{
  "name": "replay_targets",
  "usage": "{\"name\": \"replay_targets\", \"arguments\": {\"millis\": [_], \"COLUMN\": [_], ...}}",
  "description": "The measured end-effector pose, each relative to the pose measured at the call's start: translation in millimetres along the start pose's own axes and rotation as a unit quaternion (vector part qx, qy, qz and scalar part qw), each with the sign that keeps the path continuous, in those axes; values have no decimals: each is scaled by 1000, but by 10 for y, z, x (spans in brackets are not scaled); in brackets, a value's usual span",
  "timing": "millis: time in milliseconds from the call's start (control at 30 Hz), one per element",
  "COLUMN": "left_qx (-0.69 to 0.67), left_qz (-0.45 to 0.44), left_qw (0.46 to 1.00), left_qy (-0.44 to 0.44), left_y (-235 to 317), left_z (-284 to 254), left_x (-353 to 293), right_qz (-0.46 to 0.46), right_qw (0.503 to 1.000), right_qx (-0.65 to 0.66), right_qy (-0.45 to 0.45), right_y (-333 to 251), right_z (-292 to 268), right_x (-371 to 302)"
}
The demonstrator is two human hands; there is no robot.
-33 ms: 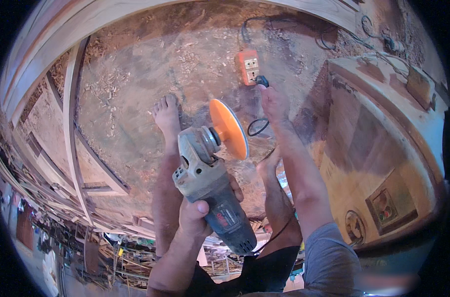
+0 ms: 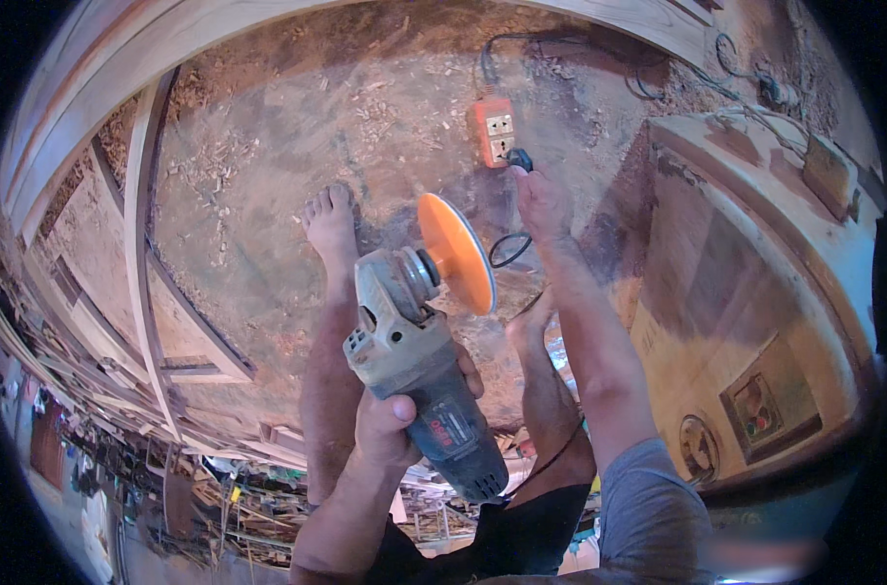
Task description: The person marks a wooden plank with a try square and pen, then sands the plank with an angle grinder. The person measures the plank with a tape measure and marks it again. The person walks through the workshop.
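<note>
My left hand (image 2: 390,429) is wrapped round the body of an angle grinder (image 2: 448,429), its thumb on top and fingertips showing on the far side. The tool is grey at the head and dark along the motor body. An orange backing disc (image 2: 455,255) is fitted to its head and tilts up to the right. Farther ahead, my right hand (image 2: 543,203) pinches a black power plug (image 2: 519,159). The plug is at the lower outlet of an orange extension socket (image 2: 493,134) on the floor. Whether its pins are in the holes, I cannot tell.
A black cord loop (image 2: 509,251) hangs beside my right wrist. Wood shavings (image 2: 212,177) litter the dusty floor around my bare feet. Wooden frames (image 2: 141,244) stand at the left. A large dusty wooden cabinet (image 2: 736,322) with a switch box fills the right.
</note>
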State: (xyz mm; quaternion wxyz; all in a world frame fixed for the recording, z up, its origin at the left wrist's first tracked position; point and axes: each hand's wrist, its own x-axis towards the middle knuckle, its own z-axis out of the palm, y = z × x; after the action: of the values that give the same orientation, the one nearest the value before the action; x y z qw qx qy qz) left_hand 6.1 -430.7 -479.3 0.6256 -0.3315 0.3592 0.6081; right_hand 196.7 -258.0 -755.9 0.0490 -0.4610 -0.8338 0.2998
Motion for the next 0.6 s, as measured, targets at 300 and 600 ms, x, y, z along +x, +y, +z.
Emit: {"name": "replay_targets", "arguments": {"millis": [300, 600], "left_qx": [-6, -7], "left_qz": [-26, -20], "left_qw": [1000, 999], "left_qy": [2, 27], "left_y": [142, 210], "left_z": [-33, -8], "left_x": [20, -28], "right_qz": [-94, -90], "right_qw": [989, 990], "right_qx": [-101, -51], "right_qy": [-47, -96], "right_y": [-93, 172], "right_z": [139, 333], "right_x": [158, 138]}}
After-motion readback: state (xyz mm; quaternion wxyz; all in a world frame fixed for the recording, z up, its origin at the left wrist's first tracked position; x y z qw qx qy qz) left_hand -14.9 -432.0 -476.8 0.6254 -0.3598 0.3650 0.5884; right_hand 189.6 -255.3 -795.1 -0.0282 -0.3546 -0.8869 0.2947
